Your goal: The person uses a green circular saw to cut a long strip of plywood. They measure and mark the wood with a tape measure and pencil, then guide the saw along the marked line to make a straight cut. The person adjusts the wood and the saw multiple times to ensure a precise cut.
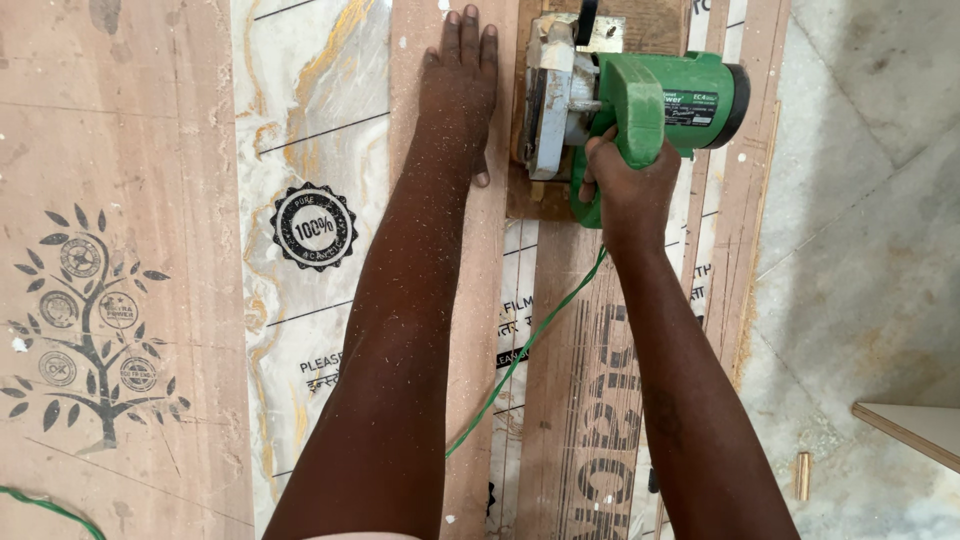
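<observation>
Fingers (600, 165) of the right hand (625, 185) are wrapped tight around the rear handle of the green circular saw (640, 100). The left hand (458, 90) lies flat, fingers extended, holding nothing, pressing on a brown wood strip (470, 330) just beside the saw. The saw sits on the boards at the far end; the cut appears well advanced, though the blade is hidden. A green cord (520, 355) trails back between the forearms. Left of the arms, a marble-pattern laminate sheet (300, 120) carries a round black stamp (313, 227); a tree-shaped black emblem (90, 320) marks the brown board (110, 120) beyond.

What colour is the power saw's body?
Green, on the handheld circular saw in the head view.
</observation>
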